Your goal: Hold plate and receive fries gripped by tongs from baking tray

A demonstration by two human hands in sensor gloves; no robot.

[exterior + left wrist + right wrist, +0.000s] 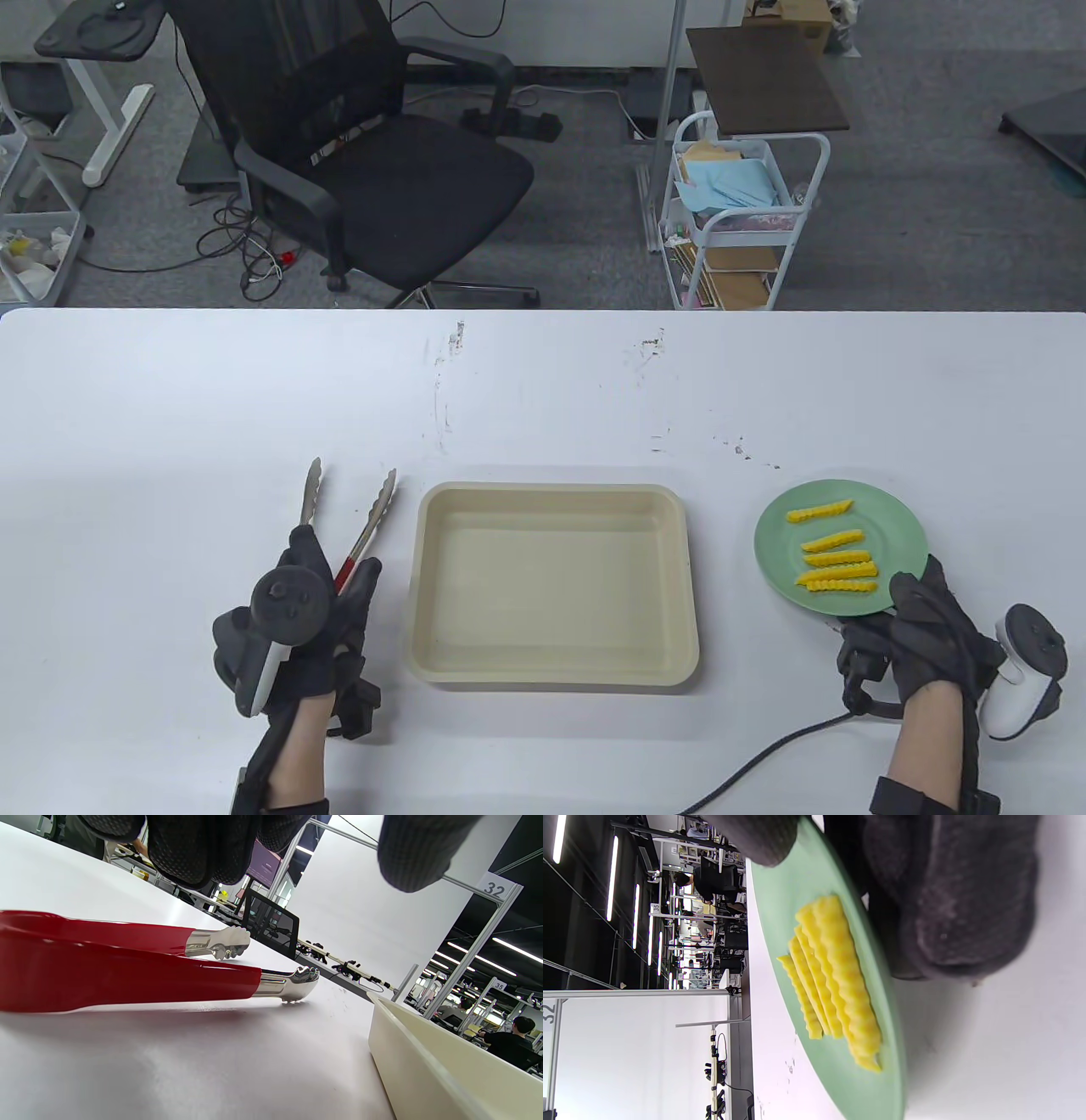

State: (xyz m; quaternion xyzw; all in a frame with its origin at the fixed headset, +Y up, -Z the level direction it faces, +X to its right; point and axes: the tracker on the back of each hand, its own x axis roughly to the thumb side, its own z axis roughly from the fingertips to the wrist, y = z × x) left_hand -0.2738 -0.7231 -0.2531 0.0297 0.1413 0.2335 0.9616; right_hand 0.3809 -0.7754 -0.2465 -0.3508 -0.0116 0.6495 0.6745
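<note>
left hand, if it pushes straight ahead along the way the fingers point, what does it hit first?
Probably nothing but the tongs already under the left hand. Its fingers point toward the table's far edge, along the tongs; beyond their tips the white table looks bare. The baking tray sits off to the side, outside that line.

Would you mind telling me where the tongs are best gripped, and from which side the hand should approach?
Grip the tongs on the red handle sleeves, coming from above at the near end. They lie flat on the table, arms splayed apart, metal tips pointing away, so closing around both red arms squeezes them together. The left hand already rests over that end.
</note>
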